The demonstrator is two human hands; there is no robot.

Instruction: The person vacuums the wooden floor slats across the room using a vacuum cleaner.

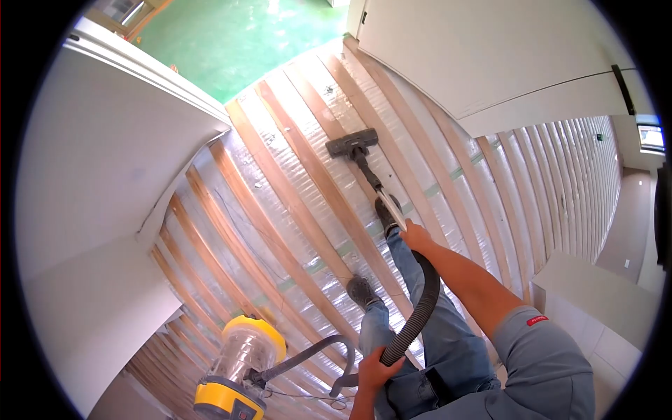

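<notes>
My right hand (416,236) is closed around the upper end of a metal vacuum wand (392,208). The black floor head (352,143) at the wand's far end rests across a wooden batten and the silver foil beside it. Lower down, my left hand (376,369) grips the ribbed black hose (418,323), which curves up to the wand. At the lower left stands a yellow vacuum cleaner (241,364) with a clear drum, joined to the hose.
Parallel wooden battens (294,185) run over silver foil underfoot, where both my shoes stand. A green floor (203,45) lies beyond at the top. White walls (119,147) flank the left, and a white cabinet (448,56) the upper right. Thin cables trail near the vacuum.
</notes>
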